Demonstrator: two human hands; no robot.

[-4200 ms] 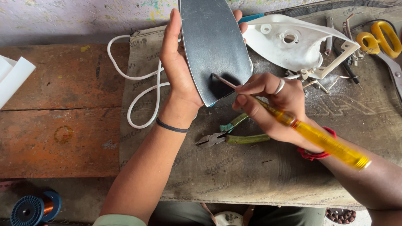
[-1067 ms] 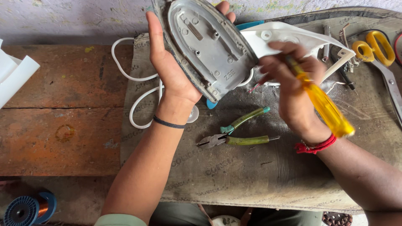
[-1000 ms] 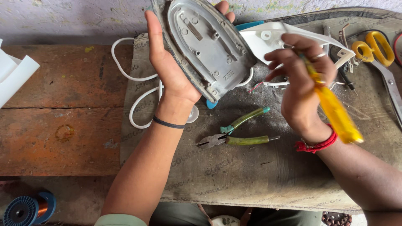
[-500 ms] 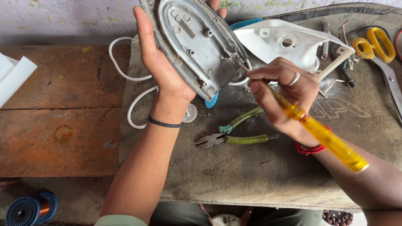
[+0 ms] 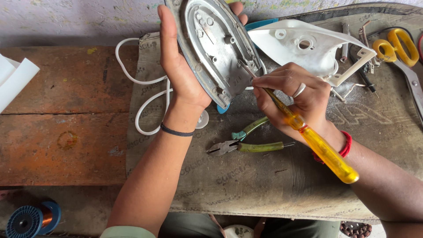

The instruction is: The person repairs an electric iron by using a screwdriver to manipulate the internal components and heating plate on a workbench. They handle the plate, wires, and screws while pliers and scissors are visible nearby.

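Left hand (image 5: 183, 75) is wrapped round the edge of the metal iron base (image 5: 216, 46), fingers closed on it, holding it tilted with its inner side up, above the far part of the worktop (image 5: 66, 110). Right hand (image 5: 293, 94) is closed, pen-style, on the yellow-handled screwdriver (image 5: 308, 134); the tip rests inside the base nr its lower right rim.

Risks, as judged:
- Base is held by one hand only, w/ no rest under it. Push from the driver could twist it out of grip; it would drop onto the pliers (image 5: 246, 143) or the mat (image 5: 264, 185).
- Tip could skid off the fastener on bare metal, towards the left palm or thumb. Cause: angled approach, smooth surface.
- Base rim looks thin and hard; fingers are curled right on it, so a sudden slip may cut.
- White cord (image 5: 145, 94) loops just beside the left wrist, so it may snag.
- White plastic iron cover (image 5: 308, 48) lies upturned close behind the right hand; an elbow move could knock it into the small loose parts near it.

Packages, labels, signs:
- Mat: grey-brown sheet, faint repeated printing across it.
- White flat item (image 5: 15, 79) at the left edge; kind can't be told.
- Blue spool of copper wire (image 5: 31, 218) bottom left, below the worktop.
- Yellow-handled scissors (image 5: 398, 46) far right. No signs seen.
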